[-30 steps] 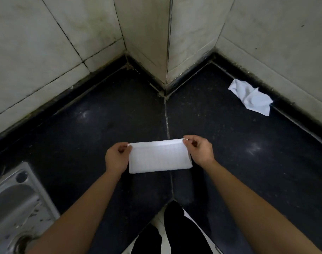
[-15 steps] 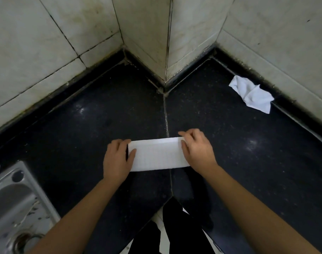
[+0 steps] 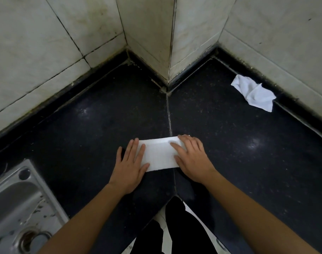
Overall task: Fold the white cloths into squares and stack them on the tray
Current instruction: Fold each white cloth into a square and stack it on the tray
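A white cloth (image 3: 159,154), folded into a long rectangle, lies flat on the black counter (image 3: 239,153) near its front corner. My left hand (image 3: 130,165) presses on the cloth's left end with straight, spread fingers. My right hand (image 3: 192,158) lies flat over its right end, fingers straight. A second white cloth (image 3: 254,93) sits crumpled at the back right of the counter, close to the wall. No tray is in view.
Tiled walls (image 3: 147,33) form a jutting corner behind the counter. A steel sink (image 3: 15,208) with a drain is set into the counter at the lower left. The counter's front corner and dark trouser legs (image 3: 178,226) show below.
The cloth went from held up by its top corners to lying flat on the counter. Both hands let go of the corners and now press flat on its ends.
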A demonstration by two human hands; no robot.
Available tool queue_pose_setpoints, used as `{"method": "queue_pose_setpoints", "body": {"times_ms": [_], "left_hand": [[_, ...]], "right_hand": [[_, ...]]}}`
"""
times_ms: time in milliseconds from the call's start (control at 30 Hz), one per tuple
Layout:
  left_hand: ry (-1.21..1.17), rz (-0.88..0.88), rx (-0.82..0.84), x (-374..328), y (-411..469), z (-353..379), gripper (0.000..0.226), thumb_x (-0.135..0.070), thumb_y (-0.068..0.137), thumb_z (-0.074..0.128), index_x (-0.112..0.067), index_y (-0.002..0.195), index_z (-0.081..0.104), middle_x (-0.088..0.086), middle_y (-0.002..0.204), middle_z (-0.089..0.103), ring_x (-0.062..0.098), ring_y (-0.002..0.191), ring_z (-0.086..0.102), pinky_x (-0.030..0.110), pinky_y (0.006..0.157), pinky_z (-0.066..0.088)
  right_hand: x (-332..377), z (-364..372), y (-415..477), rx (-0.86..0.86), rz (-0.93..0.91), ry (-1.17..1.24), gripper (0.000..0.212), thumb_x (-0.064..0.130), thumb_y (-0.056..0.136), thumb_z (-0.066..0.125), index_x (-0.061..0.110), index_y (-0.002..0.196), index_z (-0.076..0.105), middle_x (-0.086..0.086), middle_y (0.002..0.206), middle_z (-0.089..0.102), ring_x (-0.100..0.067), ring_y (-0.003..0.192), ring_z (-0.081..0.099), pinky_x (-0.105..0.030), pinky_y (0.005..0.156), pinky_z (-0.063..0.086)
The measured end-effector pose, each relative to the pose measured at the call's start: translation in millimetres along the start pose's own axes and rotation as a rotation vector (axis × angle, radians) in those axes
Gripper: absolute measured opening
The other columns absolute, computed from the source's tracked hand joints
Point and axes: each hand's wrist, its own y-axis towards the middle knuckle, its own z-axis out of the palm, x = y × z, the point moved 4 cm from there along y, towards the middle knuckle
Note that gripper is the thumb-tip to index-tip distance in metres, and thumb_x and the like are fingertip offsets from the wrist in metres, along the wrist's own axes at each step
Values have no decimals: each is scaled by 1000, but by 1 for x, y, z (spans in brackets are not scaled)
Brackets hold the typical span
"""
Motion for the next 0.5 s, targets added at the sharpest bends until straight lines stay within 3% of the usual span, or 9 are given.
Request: {"method": "queue_pose_setpoints", "body": {"times_ms": [133, 200, 367, 500], "left_hand": [[14, 10, 6, -11, 17, -4, 70, -57, 102, 8, -17, 158, 1, 11, 165, -8, 25, 153, -7, 56, 121, 8], [17, -1, 36, -9, 19, 5, 71, -60, 101, 8, -19, 158, 1, 10, 165, -8, 25, 153, -6, 58, 120, 13], [-14, 7, 1, -4, 21, 16, 70, -61, 100, 15, -23, 159, 6, 9, 166, -2, 24, 153, -2, 56, 121, 9], [-14, 18, 15, -6, 19, 18, 71, -61, 100, 11, -23, 159, 5, 9, 166, -3, 25, 153, -2, 56, 121, 8]], "right_hand": [[23, 9, 18, 137, -31, -16, 69, 58, 103, 21, 20, 159, 14, -16, 166, 2, -35, 153, 2, -53, 124, 10], [27, 25, 17, 172, -29, -4, 72, 64, 101, 17, 24, 160, 7, -13, 167, -6, -34, 153, -6, -54, 123, 7], [21, 37, 17, 137, -10, 20, 72, 66, 100, 19, 27, 160, 8, -9, 168, -5, -31, 154, -8, -51, 124, 0], [14, 41, 10, 132, 45, 9, 75, 67, 100, 15, 23, 160, 5, -12, 167, -5, -30, 154, -7, -54, 123, 4]]}}
